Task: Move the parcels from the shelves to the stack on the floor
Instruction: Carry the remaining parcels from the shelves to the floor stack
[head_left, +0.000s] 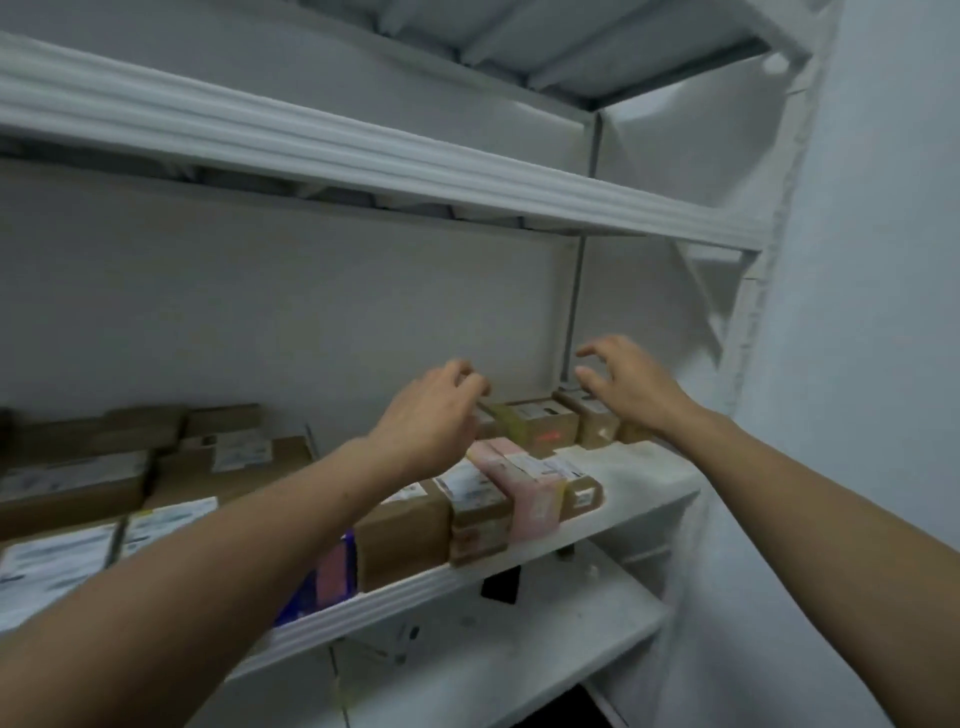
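Cardboard parcels (78, 483): flat and labelled, they lie left of your left hand, partly under that forearm.
Left hand (431, 410): your fingers are half curled and grip nothing; the tips are at the left end of the back row, and blur hides any contact.
Pink parcel (524, 488): it stands on edge at the front, below and between your hands.
Small brown boxes (540, 423): the back row, between your hands.
Right hand (623, 384): fingers spread and bent, empty, hovering over that row's right end.
Shelf (649, 467): white board beneath your right wrist.

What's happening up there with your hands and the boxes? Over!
Left hand and right hand open, empty, above back-row boxes. Nothing lifted yet. Front-row parcels lie beneath the arms.
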